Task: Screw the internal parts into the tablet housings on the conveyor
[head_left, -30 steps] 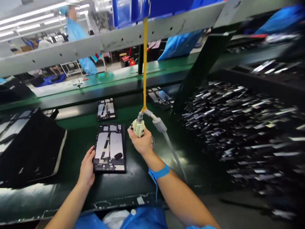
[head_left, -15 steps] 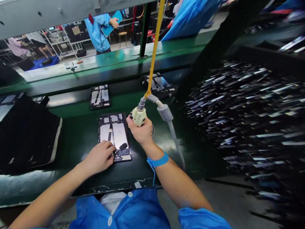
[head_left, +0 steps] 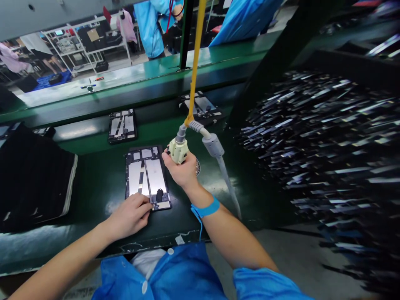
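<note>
An opened tablet (head_left: 155,175) lies on the green bench in front of me, its pale battery panels and black inner frame exposed. On its lower part rests a small black piece (head_left: 159,195). My left hand (head_left: 133,213) touches the tablet's lower end, thumb and forefinger drawn together; whatever is between the fingertips is too small to make out. Beside the tablet's upper right, my right hand (head_left: 183,168) is wrapped round a cream electric screwdriver (head_left: 178,151) that hangs from a yellow cord (head_left: 196,58). The screwdriver's bit is hidden beneath the hand.
Behind are another opened tablet (head_left: 122,126) and more tablet units (head_left: 200,106). A dark stack (head_left: 36,179) stands at left; many thin dark parts (head_left: 331,150) fill the right. A small round dish (head_left: 198,167) sits by my right wrist. A person in blue (head_left: 150,29) stands beyond the bench.
My left hand has shifted slightly down and right along the tablet's lower end. The small black piece has turned more upright. The whole view has shifted slightly; the right hand keeps its hold.
</note>
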### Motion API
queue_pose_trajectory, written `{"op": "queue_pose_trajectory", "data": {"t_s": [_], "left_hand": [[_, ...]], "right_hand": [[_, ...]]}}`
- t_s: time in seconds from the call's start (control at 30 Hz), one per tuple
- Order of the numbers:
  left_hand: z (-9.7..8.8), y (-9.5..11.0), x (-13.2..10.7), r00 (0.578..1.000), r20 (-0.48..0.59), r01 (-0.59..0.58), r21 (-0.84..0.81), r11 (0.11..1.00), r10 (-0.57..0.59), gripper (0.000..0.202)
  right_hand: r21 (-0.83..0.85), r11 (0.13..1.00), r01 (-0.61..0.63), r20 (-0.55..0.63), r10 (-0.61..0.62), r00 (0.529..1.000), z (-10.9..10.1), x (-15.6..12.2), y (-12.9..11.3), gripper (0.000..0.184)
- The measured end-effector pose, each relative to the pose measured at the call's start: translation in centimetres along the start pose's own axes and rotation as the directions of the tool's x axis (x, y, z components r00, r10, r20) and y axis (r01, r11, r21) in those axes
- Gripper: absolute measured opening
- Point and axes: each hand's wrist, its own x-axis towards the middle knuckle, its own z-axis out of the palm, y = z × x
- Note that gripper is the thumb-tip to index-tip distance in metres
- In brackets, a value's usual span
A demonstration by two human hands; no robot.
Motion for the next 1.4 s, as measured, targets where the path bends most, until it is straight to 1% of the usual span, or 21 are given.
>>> {"op": "queue_pose_trajectory", "data": {"t_s": [0.07,0.17,0.3,0.37,0.47,0.57,0.63,0.7,0.8,0.93,1.0,1.1,1.2,1.4], "left_hand": [[0.8,-0.1,-0.6,0.997,-0.040,-0.058,0.068,0.996,0.061,0.027],[1.6,-0.4,-1.0,0.985,-0.121,-0.104,0.123,0.987,0.119,0.029],[2.2,-0.9,-1.1,0.965,-0.213,-0.128,0.110,0.986,0.149,0.029],[2.6,-1.1,-1.1,0.960,-0.249,-0.109,0.085,0.990,0.127,0.028],[3.4,-0.9,-1.5,0.952,-0.302,-0.019,0.080,0.997,0.042,0.027],[4.4,-0.5,-2.1,0.932,-0.359,0.077,0.080,0.994,-0.043,0.027],[4.9,-0.4,-2.4,0.921,-0.385,0.100,0.066,0.993,-0.067,0.025],[5.0,-0.6,-2.2,0.919,-0.390,0.091,0.051,0.995,-0.064,0.024],[4.8,-1.4,-1.1,0.921,-0.386,0.080,0.060,0.995,-0.050,0.020],[4.4,-2.9,1.2,0.912,-0.398,0.143,0.092,0.985,-0.095,0.017],[4.4,-3.5,1.9,0.913,-0.392,0.163,0.088,0.983,-0.116,0.017],[4.6,-4.2,2.1,0.919,-0.381,0.136,0.077,0.988,-0.097,0.020],[5.0,-4.6,1.8,0.912,-0.403,0.106,0.067,0.992,-0.071,0.022],[5.0,-4.8,2.2,0.898,-0.426,0.141,0.041,0.989,-0.111,0.023]], "right_hand": [[0.012,1.000,0.001,0.005,-0.001,1.000,0.0,0.0,0.0,0.021],[0.009,1.000,-0.001,0.010,0.001,1.000,0.0,0.0,0.1,0.021],[0.003,1.000,0.006,0.000,-0.006,1.000,0.1,0.0,0.2,0.020],[0.012,1.000,0.019,-0.012,-0.019,1.000,0.1,0.0,0.2,0.019],[0.024,0.999,0.034,-0.034,-0.034,0.999,0.2,0.0,0.4,0.017],[0.042,0.999,0.023,-0.044,-0.021,0.999,0.1,0.1,0.7,0.019],[0.053,0.999,0.006,-0.038,-0.004,0.999,0.1,0.1,0.9,0.020],[0.050,0.999,-0.007,-0.036,0.008,0.999,-0.1,0.1,1.1,0.021],[0.040,0.999,-0.018,-0.045,0.019,0.999,-0.2,0.1,1.2,0.021],[0.045,0.998,-0.037,-0.060,0.040,0.997,-0.3,0.2,1.3,0.022],[0.057,0.997,-0.056,-0.077,0.060,0.995,-0.4,0.2,1.3,0.022],[0.080,0.994,-0.076,-0.094,0.083,0.992,-0.4,0.3,1.2,0.022],[0.089,0.992,-0.088,-0.102,0.096,0.990,-0.4,0.4,1.0,0.023],[0.083,0.990,-0.115,-0.102,0.124,0.987,-0.4,0.5,0.4,0.021]]}}
